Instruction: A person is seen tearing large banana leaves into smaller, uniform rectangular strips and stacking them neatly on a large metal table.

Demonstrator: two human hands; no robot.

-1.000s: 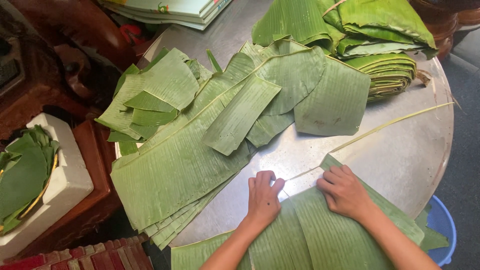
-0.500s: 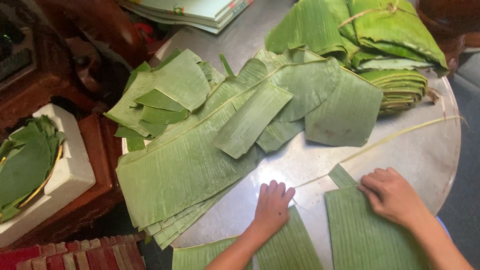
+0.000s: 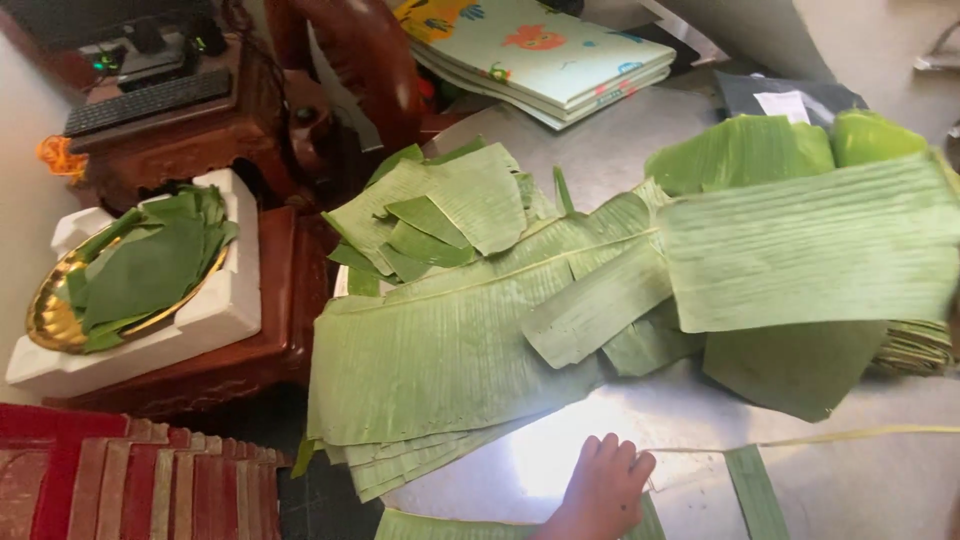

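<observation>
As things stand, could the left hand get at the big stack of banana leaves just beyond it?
Probably yes. The left hand lies flat on the bare metal table, and the near edge of the leaf stack lies close beyond it with nothing between.

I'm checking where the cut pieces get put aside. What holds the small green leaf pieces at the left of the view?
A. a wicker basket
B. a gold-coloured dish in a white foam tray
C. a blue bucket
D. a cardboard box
B: the leaf pieces lie in a gold-coloured dish seated in a white foam tray on the wooden side table.
</observation>
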